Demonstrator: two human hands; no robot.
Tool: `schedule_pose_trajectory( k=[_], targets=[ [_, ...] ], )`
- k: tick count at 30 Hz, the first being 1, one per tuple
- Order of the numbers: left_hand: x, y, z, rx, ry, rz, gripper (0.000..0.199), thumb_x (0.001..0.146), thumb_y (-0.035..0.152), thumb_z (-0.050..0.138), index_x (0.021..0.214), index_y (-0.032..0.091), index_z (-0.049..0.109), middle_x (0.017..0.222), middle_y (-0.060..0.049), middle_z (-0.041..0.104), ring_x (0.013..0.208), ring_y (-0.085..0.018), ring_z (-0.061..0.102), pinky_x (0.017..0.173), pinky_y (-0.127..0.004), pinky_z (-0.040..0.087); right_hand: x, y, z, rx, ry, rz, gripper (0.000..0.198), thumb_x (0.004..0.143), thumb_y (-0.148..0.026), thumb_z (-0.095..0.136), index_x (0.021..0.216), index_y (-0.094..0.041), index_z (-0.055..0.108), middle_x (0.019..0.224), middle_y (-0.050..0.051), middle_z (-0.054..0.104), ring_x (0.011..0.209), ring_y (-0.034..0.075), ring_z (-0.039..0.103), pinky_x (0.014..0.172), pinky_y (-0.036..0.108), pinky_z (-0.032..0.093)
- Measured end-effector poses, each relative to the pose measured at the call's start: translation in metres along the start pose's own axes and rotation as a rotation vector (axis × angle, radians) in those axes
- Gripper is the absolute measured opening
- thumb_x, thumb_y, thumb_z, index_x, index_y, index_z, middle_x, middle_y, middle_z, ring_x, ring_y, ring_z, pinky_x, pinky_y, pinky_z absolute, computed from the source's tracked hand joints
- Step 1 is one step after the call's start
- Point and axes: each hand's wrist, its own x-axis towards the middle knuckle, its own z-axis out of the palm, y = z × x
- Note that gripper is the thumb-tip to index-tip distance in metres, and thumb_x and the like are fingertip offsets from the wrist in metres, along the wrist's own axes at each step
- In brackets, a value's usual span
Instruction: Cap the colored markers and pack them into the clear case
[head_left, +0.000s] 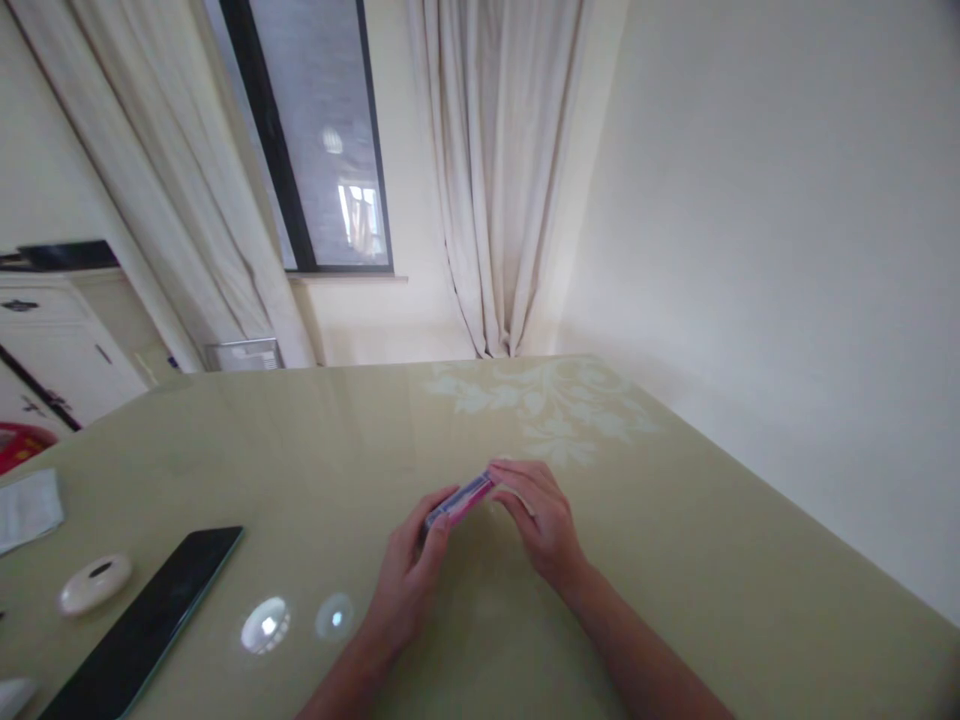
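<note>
Above the middle of the pale green table (pixel 300 450), a small slim box (pixel 463 499), pink on one side with a bluish-purple top, is held at a tilt between both hands. My left hand (pixel 411 560) is closed on its near left end, thumb in front and fingers behind. At the raised far right end, my right hand (pixel 541 515) pinches the box with thumb and fingers. The print on the box is too blurred to read, and its two ends are partly hidden by my fingers.
To the left lie a black tablet-like slab (pixel 150 620), a white oval object (pixel 95 583) with a dark spot, and a folded pale cloth or paper (pixel 28 508). A white wall (pixel 787 300) runs along the table's right edge. Curtains (pixel 495 170) hang beyond the far edge.
</note>
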Motion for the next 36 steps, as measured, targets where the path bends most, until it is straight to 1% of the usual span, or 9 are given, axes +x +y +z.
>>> schedule_pose_trajectory(
  k=[3, 7, 10, 14, 20, 23, 27, 31, 36],
  targets=[
    [0.004, -0.002, -0.003, -0.041, 0.110, -0.056, 0.054, 0.100, 0.061, 0.044, 0.125, 0.019, 0.067, 0.126, -0.011, 0.071, 0.115, -0.028, 0.065, 0.099, -0.038, 0.051, 0.001, 0.011, -0.005, -0.041, 0.004, 0.074, 0.037, 0.100, -0.032, 0.066, 0.137, -0.030, 0.065, 0.131, 0.008, 0.070, 0.123, 0.025, 0.062, 0.105, 0.045, 0.051],
    [0.004, -0.003, -0.004, -0.041, 0.131, -0.062, 0.057, 0.098, 0.064, 0.044, 0.122, 0.018, 0.069, 0.119, -0.010, 0.073, 0.110, -0.028, 0.066, 0.094, -0.037, 0.053, 0.000, 0.022, -0.005, -0.032, -0.094, 0.056, 0.042, 0.100, -0.037, 0.064, 0.142, -0.031, 0.062, 0.138, 0.009, 0.067, 0.128, 0.026, 0.060, 0.110, 0.047, 0.049],
    [0.001, -0.002, -0.004, 0.007, 0.097, -0.028, 0.054, 0.098, 0.062, 0.045, 0.119, 0.019, 0.070, 0.117, -0.009, 0.074, 0.109, -0.028, 0.067, 0.094, -0.037, 0.053, -0.001, 0.024, -0.004, 0.005, -0.111, 0.043, 0.034, 0.103, -0.033, 0.060, 0.136, -0.031, 0.067, 0.130, 0.008, 0.072, 0.122, 0.024, 0.064, 0.106, 0.044, 0.052],
    [0.000, -0.001, -0.005, 0.047, 0.049, 0.017, 0.050, 0.101, 0.058, 0.042, 0.122, 0.021, 0.069, 0.120, -0.009, 0.073, 0.109, -0.027, 0.066, 0.094, -0.036, 0.053, 0.000, 0.023, -0.007, 0.044, -0.099, 0.040, 0.025, 0.103, -0.033, 0.059, 0.121, -0.030, 0.077, 0.118, 0.006, 0.077, 0.113, 0.024, 0.069, 0.100, 0.043, 0.056],
    [-0.001, 0.000, -0.005, 0.059, 0.000, 0.067, 0.047, 0.103, 0.055, 0.041, 0.123, 0.022, 0.067, 0.120, -0.008, 0.072, 0.110, -0.027, 0.066, 0.094, -0.037, 0.053, 0.003, 0.021, -0.008, 0.049, -0.060, 0.067, 0.023, 0.104, -0.032, 0.058, 0.112, -0.028, 0.079, 0.104, 0.006, 0.079, 0.102, 0.023, 0.072, 0.094, 0.041, 0.057],
    [0.001, -0.001, -0.003, 0.059, 0.045, 0.040, 0.048, 0.102, 0.056, 0.042, 0.123, 0.021, 0.065, 0.122, -0.010, 0.071, 0.112, -0.027, 0.066, 0.097, -0.039, 0.052, 0.002, 0.020, -0.006, 0.031, -0.039, 0.091, 0.022, 0.103, -0.032, 0.059, 0.111, -0.026, 0.078, 0.105, 0.006, 0.079, 0.103, 0.023, 0.071, 0.094, 0.040, 0.057],
    [0.007, -0.008, -0.002, 0.139, 0.167, 0.007, 0.048, 0.100, 0.056, 0.045, 0.126, 0.020, 0.063, 0.126, -0.012, 0.069, 0.118, -0.028, 0.064, 0.105, -0.046, 0.048, -0.001, 0.023, -0.002, -0.036, 0.003, 0.105, 0.022, 0.103, -0.033, 0.059, 0.114, -0.025, 0.077, 0.111, 0.008, 0.078, 0.108, 0.023, 0.069, 0.098, 0.042, 0.055],
    [0.011, -0.013, -0.003, 0.191, 0.159, 0.024, 0.044, 0.100, 0.054, 0.046, 0.122, 0.020, 0.065, 0.123, -0.012, 0.070, 0.117, -0.028, 0.064, 0.105, -0.048, 0.048, -0.005, 0.026, 0.001, -0.093, 0.019, 0.122, 0.022, 0.103, -0.032, 0.058, 0.115, -0.024, 0.076, 0.114, 0.009, 0.076, 0.110, 0.024, 0.068, 0.100, 0.043, 0.054],
    [0.010, -0.010, -0.003, 0.246, 0.170, 0.069, 0.042, 0.095, 0.050, 0.058, 0.123, 0.020, 0.065, 0.123, -0.012, 0.070, 0.117, -0.028, 0.065, 0.104, -0.048, 0.049, -0.004, 0.024, 0.000, -0.101, 0.014, 0.130, 0.022, 0.103, -0.033, 0.058, 0.113, -0.024, 0.076, 0.112, 0.009, 0.076, 0.109, 0.024, 0.067, 0.099, 0.043, 0.055]
  ],
)
